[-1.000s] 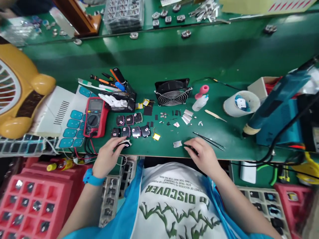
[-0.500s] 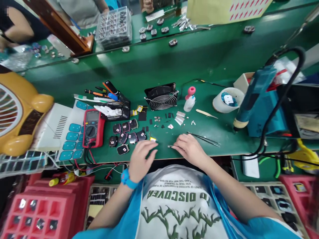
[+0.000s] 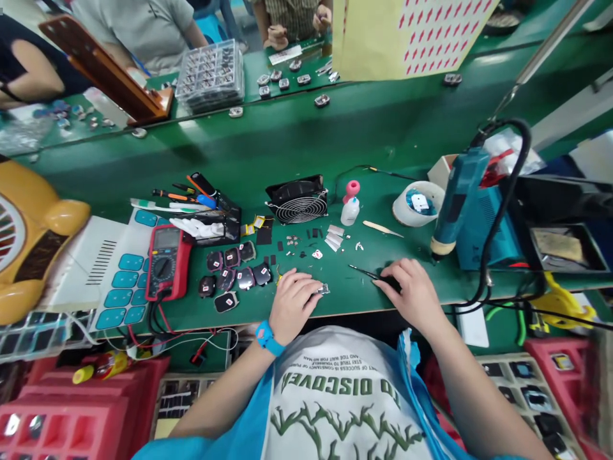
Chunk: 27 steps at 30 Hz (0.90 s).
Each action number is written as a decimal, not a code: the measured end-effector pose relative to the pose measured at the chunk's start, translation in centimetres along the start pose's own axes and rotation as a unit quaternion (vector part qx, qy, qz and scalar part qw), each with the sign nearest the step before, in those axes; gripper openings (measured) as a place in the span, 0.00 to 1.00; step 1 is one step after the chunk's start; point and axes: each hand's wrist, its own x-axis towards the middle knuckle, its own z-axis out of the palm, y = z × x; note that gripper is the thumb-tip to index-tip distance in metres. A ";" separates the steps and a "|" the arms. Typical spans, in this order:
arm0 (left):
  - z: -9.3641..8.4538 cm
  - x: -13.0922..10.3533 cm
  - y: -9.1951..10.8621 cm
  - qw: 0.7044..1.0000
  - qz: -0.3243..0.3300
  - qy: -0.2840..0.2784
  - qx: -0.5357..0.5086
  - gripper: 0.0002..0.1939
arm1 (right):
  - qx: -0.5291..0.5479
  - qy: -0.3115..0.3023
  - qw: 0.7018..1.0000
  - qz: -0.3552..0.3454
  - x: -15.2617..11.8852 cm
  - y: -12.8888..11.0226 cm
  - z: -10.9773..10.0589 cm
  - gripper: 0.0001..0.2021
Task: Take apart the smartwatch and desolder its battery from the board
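Observation:
My left hand point(image 3: 295, 305) is closed at the table's front edge, its fingertips on a small silvery part point(image 3: 324, 289); what the part is I cannot make out. My right hand point(image 3: 412, 292) has its fingers on dark tweezers point(image 3: 363, 271), whose tips point left and away from me. Left of my left hand lie several dark watch-like cases point(image 3: 246, 277) with small white labels. Beyond my hands, small loose pieces and pale strips point(image 3: 334, 237) are spread out, with a cream-handled pointed tool point(image 3: 383, 228) to their right.
A red multimeter point(image 3: 166, 262) and a holder of tools point(image 3: 215, 220) stand at left. Further back are a black fan point(image 3: 297, 201) and a small bottle point(image 3: 350, 211). A white tub point(image 3: 417, 204) and a hanging blue electric screwdriver point(image 3: 458, 198) occupy the right. People sit across the bench.
My right hand has let go of the silvery part and moved right onto the tweezers, which have shifted. My left hand has moved right and now has the silvery part at its fingertips.

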 end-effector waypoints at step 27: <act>0.2 -2.2 0.9 0.997 -0.068 0.025 -0.025 0.11 | 0.432 -0.048 0.874 0.218 0.1 -2.8 1.1 0.14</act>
